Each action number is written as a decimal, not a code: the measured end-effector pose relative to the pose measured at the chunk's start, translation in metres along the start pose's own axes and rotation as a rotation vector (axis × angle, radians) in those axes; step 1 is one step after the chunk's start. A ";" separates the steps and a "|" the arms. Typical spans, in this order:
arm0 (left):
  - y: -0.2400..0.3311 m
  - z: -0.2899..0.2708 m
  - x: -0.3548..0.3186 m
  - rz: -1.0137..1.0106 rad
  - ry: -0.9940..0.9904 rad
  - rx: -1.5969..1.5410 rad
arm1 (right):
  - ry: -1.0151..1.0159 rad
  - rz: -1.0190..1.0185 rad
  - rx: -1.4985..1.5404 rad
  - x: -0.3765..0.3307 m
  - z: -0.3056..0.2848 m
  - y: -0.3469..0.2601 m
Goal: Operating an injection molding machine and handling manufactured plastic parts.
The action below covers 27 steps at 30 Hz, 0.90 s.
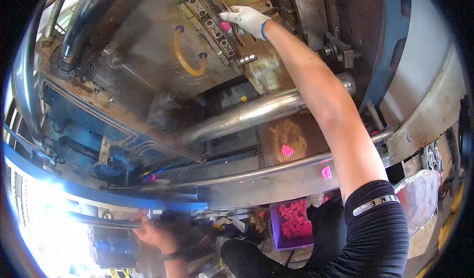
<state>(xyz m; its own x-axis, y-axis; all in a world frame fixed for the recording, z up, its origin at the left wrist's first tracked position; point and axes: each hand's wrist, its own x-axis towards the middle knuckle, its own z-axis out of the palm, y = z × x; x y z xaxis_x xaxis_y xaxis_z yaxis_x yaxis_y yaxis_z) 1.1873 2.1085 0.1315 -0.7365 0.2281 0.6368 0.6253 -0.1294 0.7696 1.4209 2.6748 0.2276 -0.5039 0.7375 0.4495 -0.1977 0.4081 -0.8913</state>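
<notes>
My right hand (245, 20), in a white glove with a blue cuff, reaches far into a machine. It is closed around pliers (238, 35) with orange and black handles; a thin metal tip shows past the fingers. Just below it, a bright pink piece (225, 26) sits against the metal mold (212, 28), which has a row of marked square inserts. Low on the left, my left hand (152, 233), bare with a dark wristband, has its fingers curled at the end of a metal bar handle (106, 222) on the blue door edge.
A yellow hose loop (183, 60) stands out from the mold plate. Thick polished tie bars (256, 111) cross the machine. Pink scraps (287, 150) lie below. A purple crate (278, 233) of pink pieces stands by my legs. Strong glare covers the lower left.
</notes>
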 end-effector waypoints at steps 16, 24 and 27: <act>0.002 0.007 -0.002 0.014 -0.048 0.032 | 0.031 -0.038 -0.377 -0.002 -0.016 0.047; -0.005 0.000 0.003 0.014 -0.037 0.021 | 0.107 0.062 -0.396 -0.028 -0.024 0.042; -0.004 0.009 0.001 -0.029 -0.050 -0.131 | 0.177 -0.042 -0.600 -0.046 -0.037 0.036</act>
<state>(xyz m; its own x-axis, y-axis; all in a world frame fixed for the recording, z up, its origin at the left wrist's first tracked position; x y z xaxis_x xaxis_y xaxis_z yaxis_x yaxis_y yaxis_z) 1.1866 2.1175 0.1285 -0.7382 0.2806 0.6134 0.5626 -0.2457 0.7894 1.4678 2.6749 0.1770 -0.3488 0.7713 0.5323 0.3184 0.6317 -0.7068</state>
